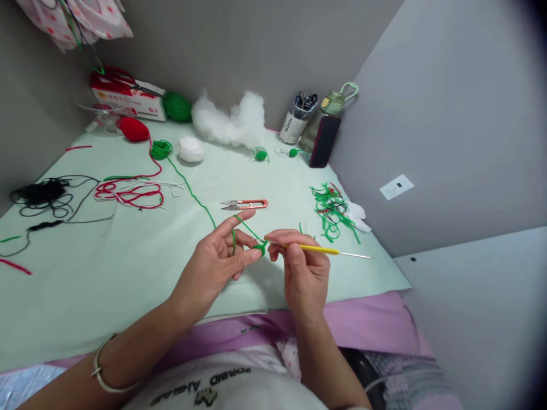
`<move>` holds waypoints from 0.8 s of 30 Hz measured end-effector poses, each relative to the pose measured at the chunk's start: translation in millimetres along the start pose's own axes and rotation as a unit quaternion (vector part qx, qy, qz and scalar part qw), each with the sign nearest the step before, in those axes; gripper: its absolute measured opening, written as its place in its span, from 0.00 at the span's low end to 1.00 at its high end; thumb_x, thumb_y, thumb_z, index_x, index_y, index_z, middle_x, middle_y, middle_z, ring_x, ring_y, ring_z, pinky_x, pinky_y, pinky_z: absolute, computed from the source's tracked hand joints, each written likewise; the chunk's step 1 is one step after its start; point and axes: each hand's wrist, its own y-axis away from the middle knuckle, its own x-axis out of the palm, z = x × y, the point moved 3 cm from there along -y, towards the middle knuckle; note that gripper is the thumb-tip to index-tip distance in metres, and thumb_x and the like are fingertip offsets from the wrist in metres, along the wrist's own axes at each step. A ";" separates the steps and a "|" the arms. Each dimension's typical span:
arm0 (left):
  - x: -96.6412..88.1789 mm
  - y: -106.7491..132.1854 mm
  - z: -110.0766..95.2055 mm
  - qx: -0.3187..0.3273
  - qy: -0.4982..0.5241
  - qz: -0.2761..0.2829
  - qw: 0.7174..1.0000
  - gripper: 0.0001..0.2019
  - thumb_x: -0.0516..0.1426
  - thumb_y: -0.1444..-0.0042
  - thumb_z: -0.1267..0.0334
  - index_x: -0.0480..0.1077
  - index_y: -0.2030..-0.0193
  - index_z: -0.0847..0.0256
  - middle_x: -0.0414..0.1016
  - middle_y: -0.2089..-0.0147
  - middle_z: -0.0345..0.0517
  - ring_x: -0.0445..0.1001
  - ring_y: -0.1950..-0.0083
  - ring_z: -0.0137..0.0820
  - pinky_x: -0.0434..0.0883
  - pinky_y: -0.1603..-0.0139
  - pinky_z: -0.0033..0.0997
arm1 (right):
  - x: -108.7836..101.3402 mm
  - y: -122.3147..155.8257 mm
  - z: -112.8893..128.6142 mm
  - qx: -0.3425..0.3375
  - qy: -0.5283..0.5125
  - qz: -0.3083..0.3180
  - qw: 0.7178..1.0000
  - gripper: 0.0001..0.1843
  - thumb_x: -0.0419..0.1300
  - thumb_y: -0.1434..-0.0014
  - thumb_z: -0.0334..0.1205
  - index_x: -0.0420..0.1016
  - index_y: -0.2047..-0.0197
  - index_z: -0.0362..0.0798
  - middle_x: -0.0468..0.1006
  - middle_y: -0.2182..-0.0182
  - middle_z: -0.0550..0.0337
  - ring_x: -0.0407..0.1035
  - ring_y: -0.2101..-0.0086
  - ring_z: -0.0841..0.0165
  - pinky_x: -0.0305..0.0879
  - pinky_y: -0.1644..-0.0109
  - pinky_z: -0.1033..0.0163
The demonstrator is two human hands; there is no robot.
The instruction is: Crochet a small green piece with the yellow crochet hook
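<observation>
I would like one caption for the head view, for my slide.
Left hand pinches a small green crochet piece while the right hand holds a yellow-handled hook.

1 green bottle (pixel 334 103) behind 1 probable phone (pixel 325 142)

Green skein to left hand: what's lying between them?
In the head view, a green strand runs from the green skein across the table cover toward the left hand, with loose white thread beside it.
</observation>
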 end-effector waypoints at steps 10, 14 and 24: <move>-2.3 -0.1 2.2 0.014 -0.007 0.008 1.000 0.29 0.73 0.44 0.65 0.78 0.36 0.45 0.75 0.60 0.34 0.62 0.76 0.16 0.60 0.77 0.20 | -0.6 0.7 0.6 0.005 -0.038 -0.004 0.999 0.09 0.62 0.27 0.42 0.85 0.58 0.53 0.88 0.62 0.60 0.79 0.68 0.71 0.74 0.63 0.64; -4.3 0.6 1.2 0.018 -0.006 0.011 1.000 0.26 0.72 0.42 0.61 0.78 0.37 0.44 0.74 0.61 0.34 0.60 0.77 0.16 0.58 0.78 0.20 | 0.1 2.1 3.5 -0.005 -0.019 0.006 1.000 0.11 0.59 0.25 0.42 0.83 0.57 0.52 0.88 0.63 0.59 0.80 0.69 0.71 0.77 0.63 0.63; 4.8 7.8 -3.7 0.085 -0.107 -0.088 0.987 0.24 0.70 0.45 0.68 0.80 0.41 0.51 0.74 0.63 0.35 0.59 0.75 0.19 0.65 0.71 0.22 | 2.1 13.9 20.5 -0.226 0.266 0.075 0.934 0.16 0.56 0.27 0.28 0.79 0.45 0.53 0.86 0.58 0.56 0.81 0.59 0.65 0.81 0.56 0.58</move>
